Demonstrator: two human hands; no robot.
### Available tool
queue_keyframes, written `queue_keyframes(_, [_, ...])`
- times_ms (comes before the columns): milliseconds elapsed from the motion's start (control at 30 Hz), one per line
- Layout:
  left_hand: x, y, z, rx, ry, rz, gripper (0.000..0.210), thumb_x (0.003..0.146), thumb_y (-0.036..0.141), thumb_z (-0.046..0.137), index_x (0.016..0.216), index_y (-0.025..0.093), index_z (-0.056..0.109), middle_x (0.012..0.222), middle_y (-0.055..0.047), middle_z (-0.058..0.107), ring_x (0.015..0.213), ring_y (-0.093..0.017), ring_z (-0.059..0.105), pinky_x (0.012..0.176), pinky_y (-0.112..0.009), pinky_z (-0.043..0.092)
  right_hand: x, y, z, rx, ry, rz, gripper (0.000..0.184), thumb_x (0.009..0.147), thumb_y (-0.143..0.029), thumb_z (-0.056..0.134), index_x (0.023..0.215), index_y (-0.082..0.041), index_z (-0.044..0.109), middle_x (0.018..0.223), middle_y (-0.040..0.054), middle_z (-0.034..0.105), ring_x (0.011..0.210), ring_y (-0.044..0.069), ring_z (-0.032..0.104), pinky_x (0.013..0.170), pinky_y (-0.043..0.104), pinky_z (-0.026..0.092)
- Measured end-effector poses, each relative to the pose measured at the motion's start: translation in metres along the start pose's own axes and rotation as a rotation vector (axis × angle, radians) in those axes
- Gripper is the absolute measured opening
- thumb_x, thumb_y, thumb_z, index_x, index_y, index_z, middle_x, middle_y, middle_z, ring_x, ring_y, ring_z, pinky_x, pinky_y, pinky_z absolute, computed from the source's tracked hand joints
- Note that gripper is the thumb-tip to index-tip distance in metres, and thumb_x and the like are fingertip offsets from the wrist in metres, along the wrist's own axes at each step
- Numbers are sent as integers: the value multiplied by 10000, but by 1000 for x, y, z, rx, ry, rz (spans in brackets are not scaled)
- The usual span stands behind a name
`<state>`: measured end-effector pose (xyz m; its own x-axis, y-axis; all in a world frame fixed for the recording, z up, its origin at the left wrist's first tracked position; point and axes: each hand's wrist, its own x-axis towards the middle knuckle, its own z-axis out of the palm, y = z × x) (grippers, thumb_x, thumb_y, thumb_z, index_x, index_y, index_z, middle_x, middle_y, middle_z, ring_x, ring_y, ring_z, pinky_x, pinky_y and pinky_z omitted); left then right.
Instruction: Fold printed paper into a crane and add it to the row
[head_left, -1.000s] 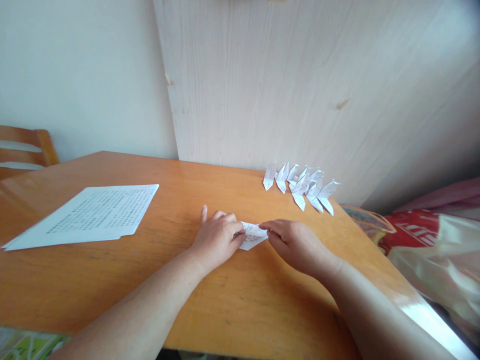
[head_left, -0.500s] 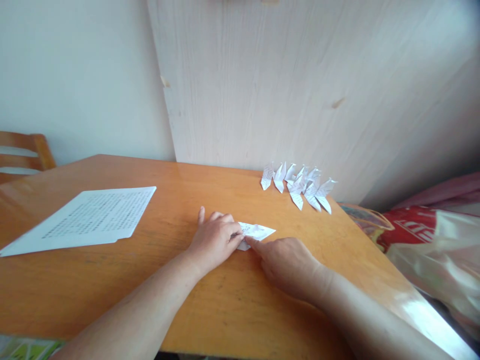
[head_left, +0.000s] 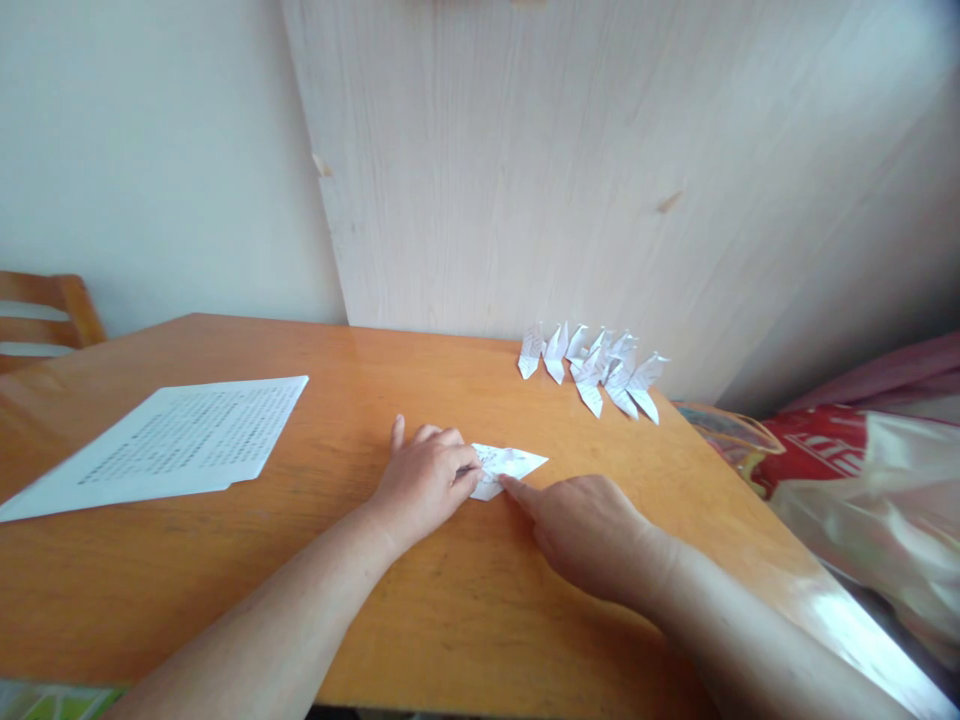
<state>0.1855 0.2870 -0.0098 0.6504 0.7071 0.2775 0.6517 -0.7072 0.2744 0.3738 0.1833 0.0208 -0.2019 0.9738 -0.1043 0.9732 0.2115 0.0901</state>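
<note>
With the printed sheets point(head_left: 202, 430) lying toward the left edge of the tabletop point(head_left: 375, 385), the left hand point(head_left: 424, 482), thumb and fingers closed on the left end of the folded paper point(head_left: 517, 462) between the near and far edges, should pin it flat so the layers cannot creep. The right hand point(head_left: 600, 532) sets a straight index finger point(head_left: 523, 493) on the paper's near side, the others curled under, their grip hidden; firm, even strokes would likely sharpen the crease, well clear of the paper figures point(head_left: 589, 374) by the far right corner.
</note>
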Motion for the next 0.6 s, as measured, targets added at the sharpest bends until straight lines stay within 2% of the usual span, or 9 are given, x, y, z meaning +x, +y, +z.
queue_keyframes(100, [0,0,0,7,-7,-4,154,924,346,568,873,304,706,948,-1,661,1026,-251,537,1102,-740,40,-2,2,-3,-13,-20,2,510,835,-139,592,1330,-259,563,893,133,762,775,322,735,562,321,436])
queue_keyframes(367, [0,-1,0,18,1,-6,144,917,338,578,866,311,710,945,7,666,1017,-253,550,1087,-756,69,-7,6,-14,-79,-26,22,367,902,-156,472,1226,-239,623,875,110,758,762,317,735,578,339,474])
queue_keyframes(467, [0,-1,0,22,1,-5,145,920,339,577,867,312,709,948,8,666,1019,-257,552,1081,-760,82,-5,10,-18,-65,-42,64,323,914,-161,448,1126,-221,685,860,111,757,780,318,731,596,346,471])
queue_keyframes(533, [0,-1,1,27,2,-1,140,918,349,584,868,310,708,946,5,666,1018,-260,555,1082,-755,100,-2,14,-17,-13,5,95,288,922,-182,442,1010,-211,715,858,107,752,790,298,721,627,349,473])
queue_keyframes(600, [0,-1,1,35,5,2,136,918,353,587,877,310,710,942,-2,666,1016,-261,557,1084,-746,118,4,16,-14,69,122,99,275,932,-206,441,933,-195,715,873,103,741,817,272,704,680,351,482])
